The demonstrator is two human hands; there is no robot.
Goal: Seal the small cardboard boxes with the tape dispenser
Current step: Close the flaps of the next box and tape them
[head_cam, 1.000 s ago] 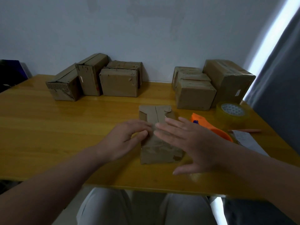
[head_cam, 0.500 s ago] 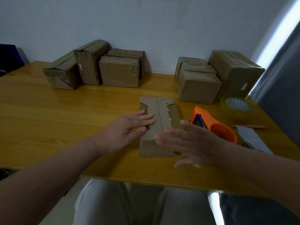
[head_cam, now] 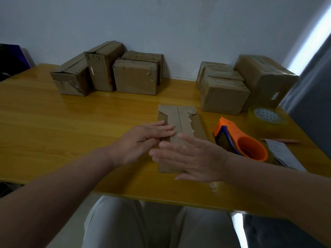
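a: where's the box to seal?
b: mid-frame. the small cardboard box lies with its long axis and centre seam running bottom to top of the frame. the left hand rests flat on its left flap; the right hand is spread over its near end, holding nothing.
a: and the dispenser?
b: the orange tape dispenser is just right of the box, nearer the right hand.
a: any writing?
b: a white label at upper right, unreadable.

No text can be read; the white label on the cardboard box at upper right is too blurred.
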